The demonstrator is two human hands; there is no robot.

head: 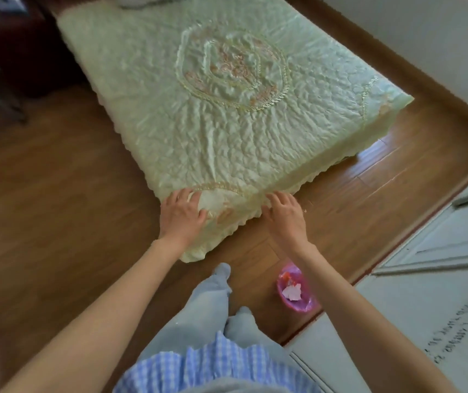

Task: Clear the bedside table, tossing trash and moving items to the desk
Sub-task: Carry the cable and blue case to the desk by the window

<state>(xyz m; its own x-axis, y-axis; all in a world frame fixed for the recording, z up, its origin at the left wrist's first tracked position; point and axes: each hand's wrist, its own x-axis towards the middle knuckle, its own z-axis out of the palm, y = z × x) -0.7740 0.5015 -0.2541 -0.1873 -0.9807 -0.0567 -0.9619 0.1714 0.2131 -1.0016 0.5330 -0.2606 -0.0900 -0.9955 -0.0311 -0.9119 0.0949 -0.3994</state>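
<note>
A bed with a pale green quilted cover (213, 109) fills the middle of the view. My left hand (181, 215) rests on the cover's near corner with its fingers spread flat. My right hand (283, 214) touches the cover's near edge just to the right, fingers loosely extended, holding nothing. On the floor by my feet stands a small bin with a pink liner (295, 287); crumpled paper and a red scrap lie inside it. No bedside table or desk is plainly in view.
Brown wooden floor (56, 208) surrounds the bed. A grey-white door or cabinet front (440, 251) lies to the right, with dark furniture (14, 38) at the top left. My grey trouser legs (213, 307) stand between bed and bin.
</note>
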